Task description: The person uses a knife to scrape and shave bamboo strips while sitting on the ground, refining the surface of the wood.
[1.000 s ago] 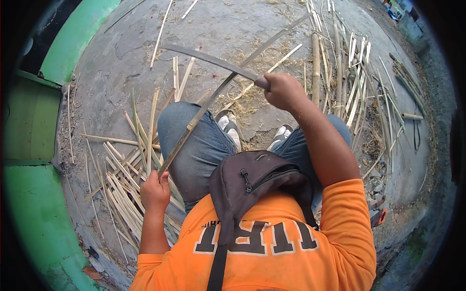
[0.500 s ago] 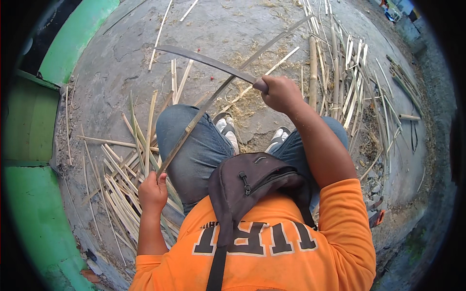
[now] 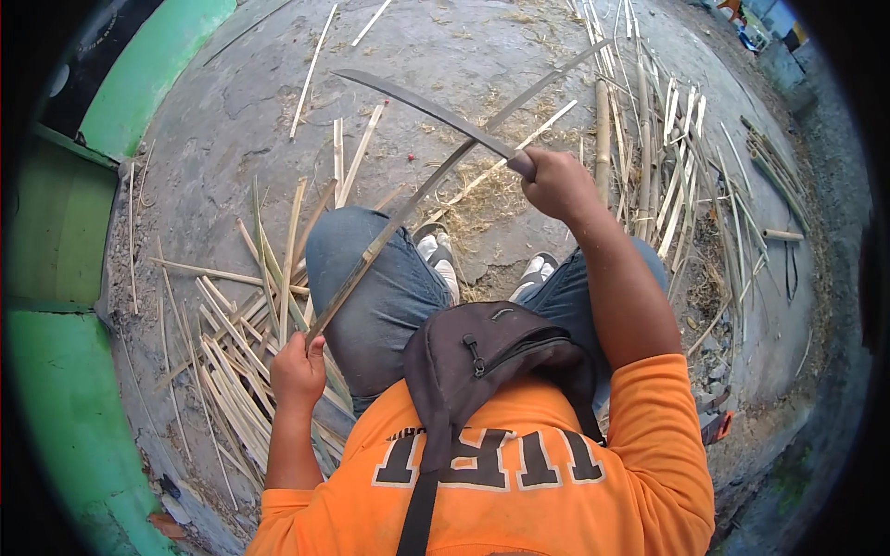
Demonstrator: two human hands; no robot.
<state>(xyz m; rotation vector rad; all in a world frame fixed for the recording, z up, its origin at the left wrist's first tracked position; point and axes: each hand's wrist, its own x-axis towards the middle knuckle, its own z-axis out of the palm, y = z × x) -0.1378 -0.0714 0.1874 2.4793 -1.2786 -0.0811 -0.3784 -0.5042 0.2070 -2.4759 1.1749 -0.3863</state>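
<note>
A long, narrow bamboo strip (image 3: 394,225) slants from beside my left knee up to the far right. My left hand (image 3: 298,372) is closed around its near end, thumb along it. In my right hand (image 3: 561,185), fingers wrapped around the short handle, is a machete (image 3: 408,99). Its long, slightly curved blade points to the far left and crosses the strip past the middle. At the crossing the blade seems to lie against the strip, though I cannot tell how deep any contact is. The strip passes above my left thigh (image 3: 366,306).
Split bamboo strips (image 3: 222,375) lie heaped at my left. Bamboo poles (image 3: 644,139) and more strips lie at the right. Pale shavings (image 3: 496,208) cover the concrete floor (image 3: 241,120) ahead of my feet. A green wall (image 3: 65,398) stands at the left. A dark bag (image 3: 491,343) rests on my lap.
My right hand and the machete have moved to the right, and the blade's crossing has shifted along the strip toward its far end. My left hand keeps its grip on the near end.
</note>
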